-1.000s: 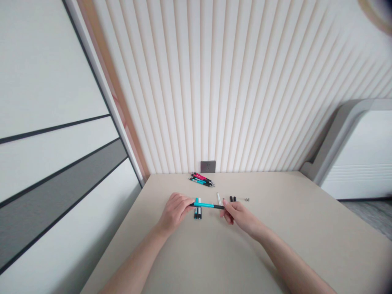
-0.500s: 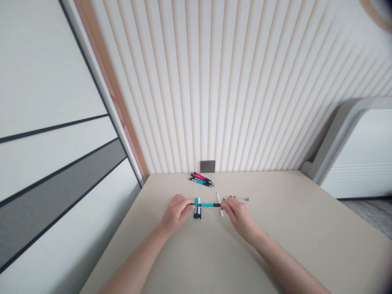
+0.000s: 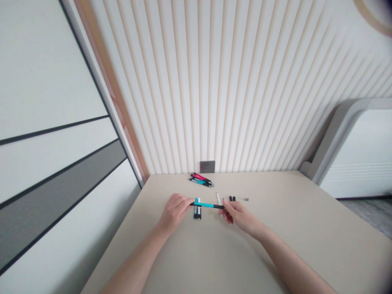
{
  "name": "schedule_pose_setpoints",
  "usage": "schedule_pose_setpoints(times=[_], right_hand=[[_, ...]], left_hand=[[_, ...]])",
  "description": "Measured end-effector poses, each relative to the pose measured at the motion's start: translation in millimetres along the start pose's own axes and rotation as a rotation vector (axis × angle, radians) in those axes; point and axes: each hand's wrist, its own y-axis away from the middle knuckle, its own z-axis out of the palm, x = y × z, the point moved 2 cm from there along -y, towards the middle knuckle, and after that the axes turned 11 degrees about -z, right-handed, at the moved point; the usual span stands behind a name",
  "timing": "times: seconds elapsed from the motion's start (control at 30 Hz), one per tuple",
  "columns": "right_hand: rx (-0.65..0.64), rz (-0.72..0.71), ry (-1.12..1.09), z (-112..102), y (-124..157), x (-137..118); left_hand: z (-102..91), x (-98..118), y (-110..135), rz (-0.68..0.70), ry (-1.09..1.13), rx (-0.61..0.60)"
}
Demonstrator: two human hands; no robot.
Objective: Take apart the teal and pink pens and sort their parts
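Note:
A teal pen with black ends (image 3: 207,205) is held level just above the beige table (image 3: 214,253). My left hand (image 3: 175,211) pinches its left end and my right hand (image 3: 239,213) pinches its black right end. Under the pen lie two short pen parts (image 3: 197,210), one teal and one white, both with black tips. A white pen barrel (image 3: 218,198) lies just behind my right fingers.
A small pile of red, teal and black pens (image 3: 201,179) lies at the table's back edge below a grey wall socket (image 3: 207,166). Small black caps (image 3: 232,198) and a tiny metal piece (image 3: 246,199) rest to the right. A white unit (image 3: 355,155) stands at right.
My right hand turned on the pen's black end, rolling over it half a second ago and now back with fingers under it. The pen stayed between both hands.

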Motion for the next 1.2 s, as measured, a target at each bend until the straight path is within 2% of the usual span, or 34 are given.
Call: schedule_pose_setpoints(times=[0.13,0.3,0.43,0.77,0.93,1.13,1.2], right_hand=[[-0.084,0.031,0.029,-0.4,1.7,6.1],[0.014,-0.089,0.316,-7.0,-0.1,7.6],[0.06,-0.174,0.456,-7.4,0.4,2.4],[0.075,-0.398,0.638,-3.1,11.9,-25.3],[0.07,-0.357,0.486,2.2,13.0,-30.8],[-0.222,-0.057,-0.088,13.2,10.3,-16.6],[-0.258,0.011,-0.149,14.2,10.8,-12.9]], left_hand=[[-0.6,-0.3,0.3,0.043,-0.014,-0.034],[0.3,0.1,0.3,0.068,-0.052,-0.116],[0.0,2.3,0.0,0.078,-0.061,-0.176],[5.5,-0.2,-0.5,-0.053,0.157,-0.167],[-3.5,-5.6,0.3,-0.009,0.051,0.01],[-9.6,-9.0,5.8,0.144,-0.05,0.034],[-10.0,-7.3,4.9,0.166,-0.077,0.02]])
